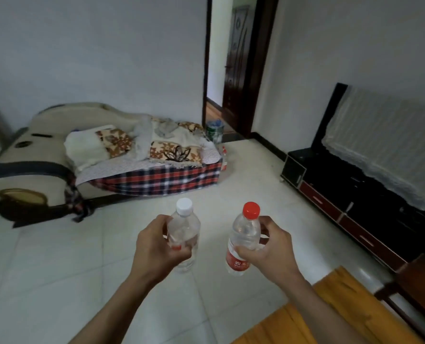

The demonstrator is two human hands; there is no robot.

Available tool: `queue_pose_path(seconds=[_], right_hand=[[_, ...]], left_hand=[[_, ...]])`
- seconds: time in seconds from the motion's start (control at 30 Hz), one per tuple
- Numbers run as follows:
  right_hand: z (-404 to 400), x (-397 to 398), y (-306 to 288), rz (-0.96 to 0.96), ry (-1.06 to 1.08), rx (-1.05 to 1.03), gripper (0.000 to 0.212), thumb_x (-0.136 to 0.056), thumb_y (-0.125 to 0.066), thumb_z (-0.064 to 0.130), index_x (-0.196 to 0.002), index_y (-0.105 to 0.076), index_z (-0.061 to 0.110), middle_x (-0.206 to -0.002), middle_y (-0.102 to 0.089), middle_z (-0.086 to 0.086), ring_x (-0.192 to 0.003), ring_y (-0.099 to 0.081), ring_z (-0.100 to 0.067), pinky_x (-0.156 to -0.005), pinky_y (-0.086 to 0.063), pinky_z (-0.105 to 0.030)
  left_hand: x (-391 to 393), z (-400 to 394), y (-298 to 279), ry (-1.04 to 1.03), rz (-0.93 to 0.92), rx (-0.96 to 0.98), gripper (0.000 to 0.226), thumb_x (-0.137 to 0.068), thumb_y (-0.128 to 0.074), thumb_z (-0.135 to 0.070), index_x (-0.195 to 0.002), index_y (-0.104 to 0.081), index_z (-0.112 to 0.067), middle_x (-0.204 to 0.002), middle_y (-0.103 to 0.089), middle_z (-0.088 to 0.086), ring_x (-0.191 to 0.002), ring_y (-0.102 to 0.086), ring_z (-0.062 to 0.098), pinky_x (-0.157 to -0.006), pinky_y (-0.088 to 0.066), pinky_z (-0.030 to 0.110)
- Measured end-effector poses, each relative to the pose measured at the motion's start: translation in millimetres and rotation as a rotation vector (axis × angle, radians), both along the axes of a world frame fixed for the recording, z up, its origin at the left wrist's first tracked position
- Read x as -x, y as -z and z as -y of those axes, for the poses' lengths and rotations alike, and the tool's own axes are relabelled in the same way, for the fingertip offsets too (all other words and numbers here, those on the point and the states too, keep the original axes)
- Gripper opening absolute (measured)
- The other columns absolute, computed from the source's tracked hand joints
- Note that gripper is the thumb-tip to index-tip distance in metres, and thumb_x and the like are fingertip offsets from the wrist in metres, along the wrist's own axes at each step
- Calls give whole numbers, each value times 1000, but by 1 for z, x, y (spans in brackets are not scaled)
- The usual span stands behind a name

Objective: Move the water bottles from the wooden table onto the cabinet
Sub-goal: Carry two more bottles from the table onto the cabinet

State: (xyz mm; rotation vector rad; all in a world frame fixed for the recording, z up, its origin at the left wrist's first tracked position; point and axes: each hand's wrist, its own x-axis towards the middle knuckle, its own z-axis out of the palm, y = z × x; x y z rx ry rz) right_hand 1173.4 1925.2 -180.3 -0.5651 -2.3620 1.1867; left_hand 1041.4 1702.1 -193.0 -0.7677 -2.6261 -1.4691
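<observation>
My left hand (156,247) grips a clear water bottle with a white cap (185,219) around its middle. My right hand (268,247) grips a second clear bottle with a red cap and a red label (243,234). Both bottles are upright and held in the air over the pale tiled floor, a short gap between them. The low black cabinet (343,184) with red drawer fronts runs along the right wall. A dark wooden table corner (420,281) shows at the lower right edge.
A sofa bed (137,155) with pillows and a plaid cover fills the left. A bin (215,131) and two bottles (224,157) stand by the open doorway (231,70). A television under a white lace cloth (385,135) sits on the cabinet. An orange cloth (330,314) lies at the bottom right.
</observation>
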Motion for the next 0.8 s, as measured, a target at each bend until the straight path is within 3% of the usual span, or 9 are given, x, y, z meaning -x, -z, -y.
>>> queue_pose_path(seconds=[0.43,0.8], right_hand=[[61,101,6,-62,-530,48,53,-53,-86,43,-97,-59,37,-95,-67,19,-88,-67,-3,-76,-61,-29],[205,131,-10,-133,-805,14,52,-55,-88,38,-100,-62,33,-96,-70,16,-89,-67,-5,-76,-61,-32]], left_hand=[[-30,91,-14,-556,20,-46,54,-54,-88,-19,-98,-58,-24,-92,-67,-9,-83,-67,10,-67,-61,28],[-69,235,-24,-811,-39,-103,49,-43,-77,-32,-87,-57,-29,-82,-67,-9,-77,-66,12,-64,-59,39]])
